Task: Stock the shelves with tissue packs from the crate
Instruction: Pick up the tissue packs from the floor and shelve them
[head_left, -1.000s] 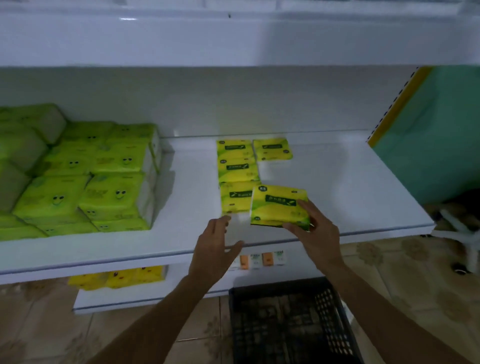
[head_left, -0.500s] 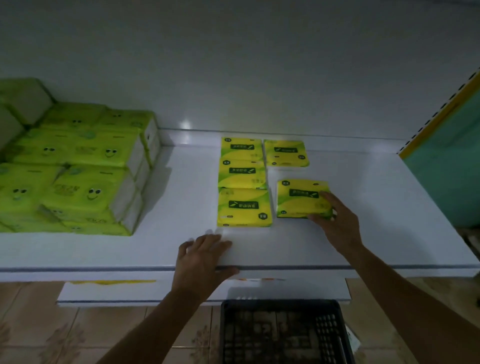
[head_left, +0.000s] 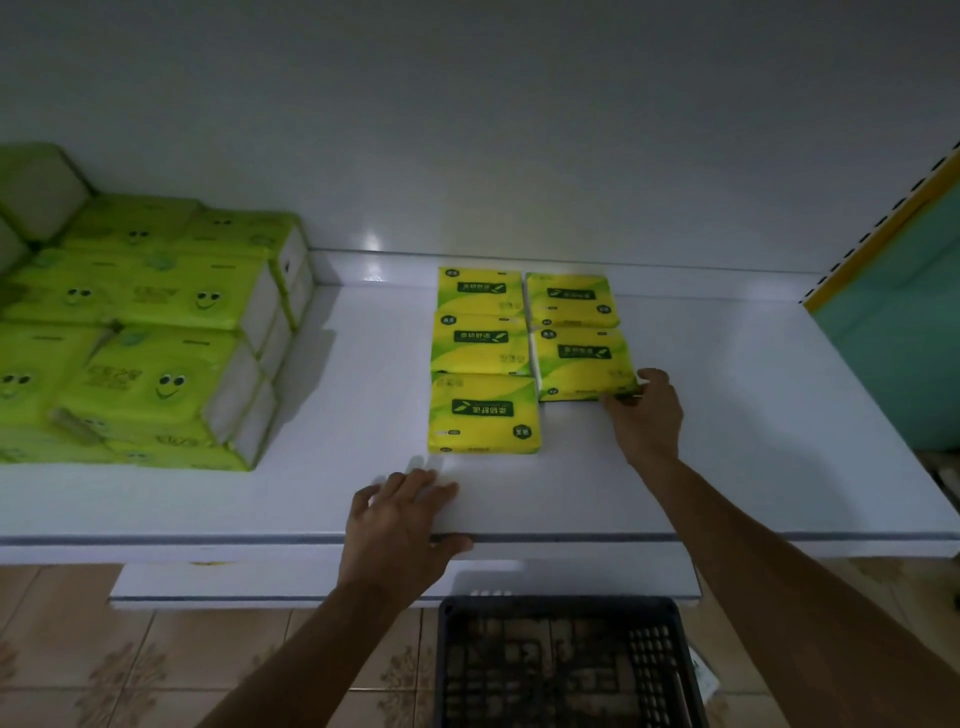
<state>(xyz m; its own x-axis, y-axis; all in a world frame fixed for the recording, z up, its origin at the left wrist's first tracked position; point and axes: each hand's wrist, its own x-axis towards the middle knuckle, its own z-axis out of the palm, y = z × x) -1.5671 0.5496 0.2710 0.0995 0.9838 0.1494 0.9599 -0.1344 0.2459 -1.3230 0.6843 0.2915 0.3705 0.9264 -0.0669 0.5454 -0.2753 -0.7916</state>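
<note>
Right arm reaches forward over the white shelf (head_left: 737, 426). The right hand (head_left: 647, 413) pinches the near right corner of a yellow plastic-wrapped tissue pack (head_left: 582, 364), thumb on its side edge and fingers curled at the front. The pack lies flat, second in the right column, touching the neighbouring yellow packs (head_left: 483, 413). Left hand (head_left: 397, 535) rests flat on the shelf lip, fingers straight. Black lattice plastic crate (head_left: 566, 665) on the floor below. Lime-green smiley-printed tissue bundles (head_left: 150, 332) are stacked at left.
</note>
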